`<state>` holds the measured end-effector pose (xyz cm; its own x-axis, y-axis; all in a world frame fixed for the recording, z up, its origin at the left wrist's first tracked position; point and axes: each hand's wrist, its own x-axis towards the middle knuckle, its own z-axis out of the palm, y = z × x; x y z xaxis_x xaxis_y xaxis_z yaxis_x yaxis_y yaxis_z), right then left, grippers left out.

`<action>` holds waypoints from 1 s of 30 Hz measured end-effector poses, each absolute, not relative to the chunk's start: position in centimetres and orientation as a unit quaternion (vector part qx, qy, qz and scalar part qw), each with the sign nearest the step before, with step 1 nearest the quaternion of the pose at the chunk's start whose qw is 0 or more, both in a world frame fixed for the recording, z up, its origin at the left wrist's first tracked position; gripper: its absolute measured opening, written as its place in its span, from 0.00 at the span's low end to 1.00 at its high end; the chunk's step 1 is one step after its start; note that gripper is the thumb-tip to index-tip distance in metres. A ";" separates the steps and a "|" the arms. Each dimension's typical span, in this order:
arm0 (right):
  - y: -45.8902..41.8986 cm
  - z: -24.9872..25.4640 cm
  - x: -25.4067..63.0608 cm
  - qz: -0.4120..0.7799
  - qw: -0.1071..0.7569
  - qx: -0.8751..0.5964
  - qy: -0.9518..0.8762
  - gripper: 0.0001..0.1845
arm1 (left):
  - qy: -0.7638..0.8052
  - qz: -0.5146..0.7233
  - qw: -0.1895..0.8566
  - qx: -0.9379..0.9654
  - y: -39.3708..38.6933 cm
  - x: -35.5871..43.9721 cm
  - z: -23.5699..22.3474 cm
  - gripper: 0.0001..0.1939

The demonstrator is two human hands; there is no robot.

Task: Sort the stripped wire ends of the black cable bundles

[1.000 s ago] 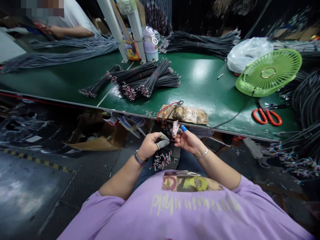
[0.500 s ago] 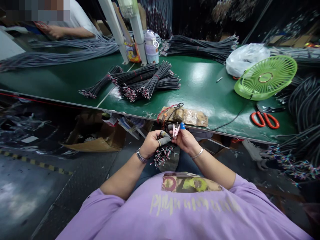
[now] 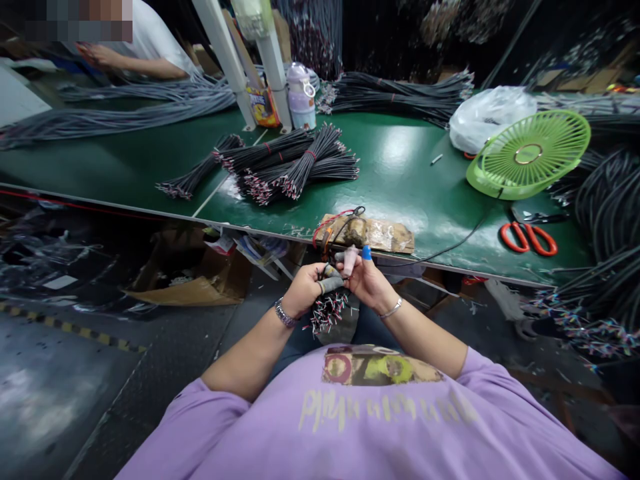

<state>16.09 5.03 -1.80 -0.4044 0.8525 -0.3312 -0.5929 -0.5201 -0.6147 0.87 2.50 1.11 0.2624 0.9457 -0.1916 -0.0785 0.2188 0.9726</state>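
Note:
My left hand [image 3: 307,290] has its fingers closed, grey covers on some of them, around black cables. Their stripped ends, red and white wires [image 3: 326,313], hang below the fist over my lap. Close beside it my right hand [image 3: 369,281], with a blue cover on the thumb, pinches a small pale-pink two-armed tool [image 3: 350,259]. That tool is blurred, so its exact kind does not show. Both hands are just off the table edge, in front of a wooden board [image 3: 390,235] with a taped lump and a red and a black wire on it.
Tied bundles of black cable [image 3: 300,160] lie on the green table [image 3: 410,173]. Farther right are a green fan [image 3: 529,153], orange-handled scissors [image 3: 529,239] and a plastic bag [image 3: 490,117]. A purple bottle [image 3: 301,97] stands at the back. Another person's arm [image 3: 150,65] is at upper left.
The pink tool has turned in my right hand; its two arms looked spread before and now appear closer together, smeared by motion. My left hand keeps its hold on the cables.

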 end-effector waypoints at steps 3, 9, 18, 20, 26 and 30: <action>4.8 -2.0 16.7 0.819 0.440 -0.305 -0.205 0.29 | 0.458 0.392 0.634 0.485 2.2 0.7 1.2 0.16; 3.7 -2.9 18.6 0.826 0.365 -0.342 -0.261 0.18 | 0.466 0.349 0.588 0.561 1.3 0.1 1.4 0.14; 2.7 -1.6 19.3 0.778 0.231 -0.335 -0.478 0.17 | 0.440 0.263 0.571 0.641 0.9 -0.1 1.6 0.11; 2.7 -1.6 19.1 0.764 0.245 -0.337 -0.492 0.17 | 0.431 0.253 0.585 0.639 1.0 -0.3 1.4 0.11; 3.3 -2.2 18.5 0.681 0.403 -0.447 -0.417 0.18 | 0.437 0.288 0.606 0.598 1.3 -1.1 1.3 0.12; 4.4 -2.1 18.7 0.759 0.431 -0.398 -0.283 0.21 | 0.446 0.346 0.618 0.547 1.6 -1.1 1.8 0.12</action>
<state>18.72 4.38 -2.07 -0.3117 0.8789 -0.3611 -0.4283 -0.4691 -0.7723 -1.14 1.58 1.77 0.3620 0.9160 -0.1731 0.0611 0.1620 0.9849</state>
